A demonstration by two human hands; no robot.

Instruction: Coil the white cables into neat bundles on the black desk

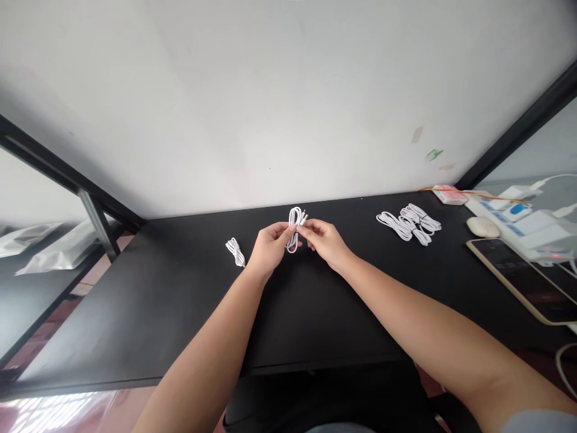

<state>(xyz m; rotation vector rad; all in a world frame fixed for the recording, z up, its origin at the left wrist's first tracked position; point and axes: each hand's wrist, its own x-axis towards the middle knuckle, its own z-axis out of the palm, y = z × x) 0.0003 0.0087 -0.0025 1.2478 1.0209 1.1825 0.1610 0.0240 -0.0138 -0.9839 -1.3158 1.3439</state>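
Seemingly mid-coil, left hand [269, 245] and right hand [325, 239] pinch a looped white cable [294, 229] above the black desk [180, 313]; keeping loops even and plugs together makes a tidy bundle like those alongside [410, 224].

Matt black table [148, 313], smooth white plastic-coated cable [294, 231], glossy glass phone [518, 276].

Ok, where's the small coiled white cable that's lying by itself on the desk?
In the head view the small coiled cable lies on the black desk, just left of the left hand, apart from it and far from the cable pile on the right.
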